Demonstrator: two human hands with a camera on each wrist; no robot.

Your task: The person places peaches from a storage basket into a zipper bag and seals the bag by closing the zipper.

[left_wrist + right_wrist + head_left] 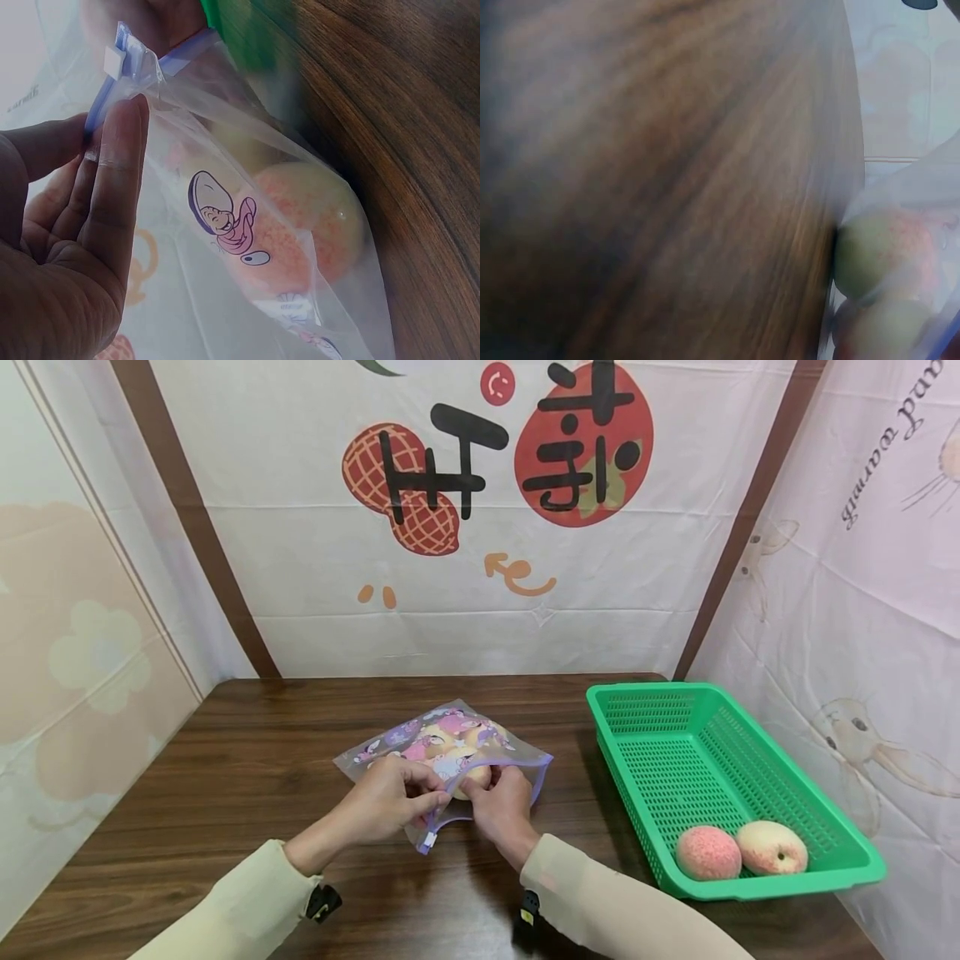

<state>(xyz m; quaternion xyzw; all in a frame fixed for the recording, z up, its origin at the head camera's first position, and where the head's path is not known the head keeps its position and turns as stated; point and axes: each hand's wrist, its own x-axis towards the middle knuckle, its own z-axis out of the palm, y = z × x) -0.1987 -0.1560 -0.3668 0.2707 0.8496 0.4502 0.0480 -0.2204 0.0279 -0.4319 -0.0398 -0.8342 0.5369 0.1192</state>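
A clear zip bag (480,739) with cartoon prints and a purple zip edge lies on the table, several peaches inside. My left hand (393,797) pinches the bag's purple rim between thumb and fingers, near the white slider (429,841). In the left wrist view, a pink-and-cream peach (307,225) shows through the plastic. At the open mouth, my right hand (506,810) holds a pale peach (474,781), partly covered by the thumb and the bag. The right wrist view catches peaches (885,259) in the bag at its lower right, but little of that hand.
To the right stands a green plastic basket (622,777) with perforated walls. It holds a pink peach (708,852) and a cream one (772,847) at its near end. The dark wooden table (247,752) is bordered by printed cloth walls (480,635) at the back and sides.
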